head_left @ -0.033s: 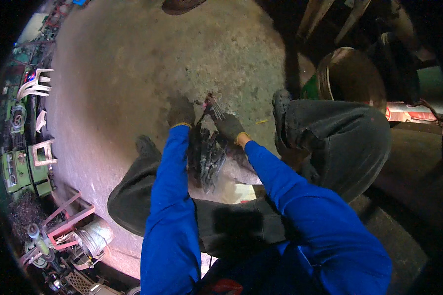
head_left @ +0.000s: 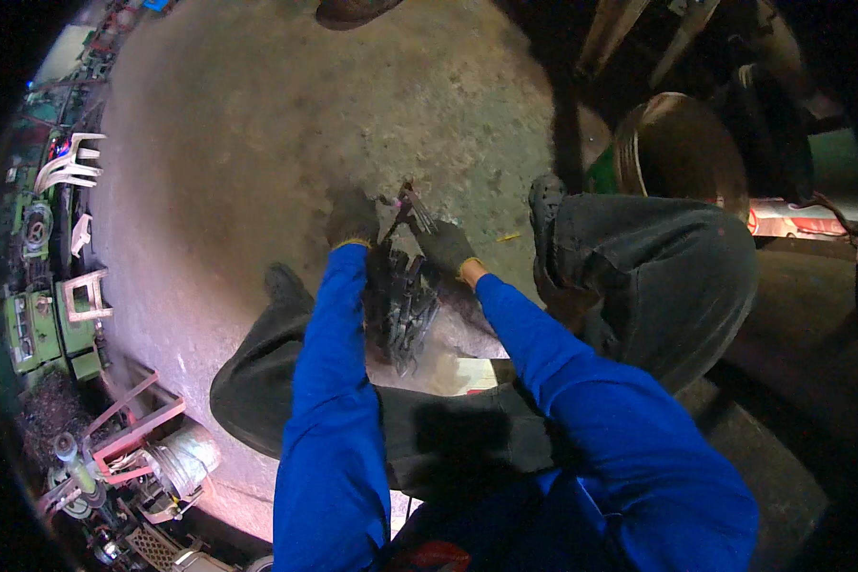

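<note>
Small dark metal piece (head_left: 405, 208) with thin prongs, held up just above the concrete floor (head_left: 257, 143), near its middle, between both gloved hands. Left hand (head_left: 353, 221) closed on the piece's left end; right hand (head_left: 445, 246) pinched on its right side, fingers curled (exact grip hard to make out under the dark gloves). Directly beneath, a heap of dark metal parts (head_left: 405, 305) lying on the floor between the bent knees, touching a pale flat slab (head_left: 448, 367) under it. Blue sleeves (head_left: 329, 400) running down to the lower edge. Right knee in dark trousers (head_left: 658, 267) raised beside the heap. Further right, a round metal drum (head_left: 677, 153). Along the floor's left edge, green machine housings (head_left: 38, 324) and white plastic pieces (head_left: 67, 167).
</note>
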A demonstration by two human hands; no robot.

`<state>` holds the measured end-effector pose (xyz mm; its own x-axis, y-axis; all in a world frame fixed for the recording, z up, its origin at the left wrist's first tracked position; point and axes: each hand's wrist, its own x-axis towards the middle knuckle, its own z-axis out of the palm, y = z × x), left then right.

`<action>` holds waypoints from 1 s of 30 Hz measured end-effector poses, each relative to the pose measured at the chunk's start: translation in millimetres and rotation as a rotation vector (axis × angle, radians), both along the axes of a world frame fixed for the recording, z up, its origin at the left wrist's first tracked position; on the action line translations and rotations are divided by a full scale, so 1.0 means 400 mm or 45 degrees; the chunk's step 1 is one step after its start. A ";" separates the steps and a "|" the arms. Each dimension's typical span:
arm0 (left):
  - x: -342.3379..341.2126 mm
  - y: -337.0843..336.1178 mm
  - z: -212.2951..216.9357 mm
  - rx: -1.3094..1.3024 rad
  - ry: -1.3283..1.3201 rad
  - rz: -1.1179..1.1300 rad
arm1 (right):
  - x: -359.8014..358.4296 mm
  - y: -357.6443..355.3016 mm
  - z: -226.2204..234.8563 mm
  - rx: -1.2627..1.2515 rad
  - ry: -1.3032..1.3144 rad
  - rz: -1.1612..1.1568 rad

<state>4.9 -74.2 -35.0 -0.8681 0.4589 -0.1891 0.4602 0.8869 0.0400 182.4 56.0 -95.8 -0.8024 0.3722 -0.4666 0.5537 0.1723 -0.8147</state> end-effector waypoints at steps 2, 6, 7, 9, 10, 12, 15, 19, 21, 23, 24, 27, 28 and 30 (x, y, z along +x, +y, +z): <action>-0.004 -0.006 0.011 -0.030 -0.059 0.138 | 0.002 -0.012 -0.005 -0.003 0.076 -0.093; 0.014 0.037 0.067 -0.022 -0.286 0.211 | 0.013 -0.015 -0.051 -0.063 0.280 -0.295; 0.018 0.053 0.080 -0.020 -0.272 0.187 | 0.015 -0.010 -0.074 -0.023 0.315 -0.239; 0.011 0.087 0.099 -0.007 -0.238 0.141 | 0.004 0.014 -0.096 0.051 0.316 -0.150; 0.002 0.080 0.094 -0.060 -0.235 0.050 | 0.003 0.011 -0.089 0.064 0.276 -0.107; -0.019 0.007 0.064 -0.131 -0.210 -0.013 | -0.014 -0.021 0.006 0.032 0.054 -0.029; -0.002 0.030 0.050 0.006 -0.098 0.031 | -0.007 -0.001 0.020 -0.040 0.109 -0.243; -0.011 0.001 0.030 -0.004 -0.150 0.133 | 0.001 -0.010 0.085 -0.035 0.198 -0.223; -0.008 0.039 0.044 0.034 -0.160 0.169 | -0.006 0.002 0.031 0.091 0.153 -0.203; -0.004 0.051 0.054 0.033 -0.184 0.175 | 0.005 0.016 0.007 0.096 0.055 -0.110; -0.001 0.060 0.059 0.027 -0.198 0.163 | 0.013 0.024 -0.005 0.098 0.006 -0.066; -0.003 0.012 0.055 -0.017 -0.223 0.236 | 0.025 -0.014 0.034 -0.084 0.127 -0.299; -0.005 0.016 0.056 -0.015 -0.227 0.235 | 0.023 -0.011 0.038 -0.079 0.194 -0.323; -0.005 0.022 0.057 -0.002 -0.226 0.198 | 0.008 -0.011 0.046 -0.069 0.327 -0.368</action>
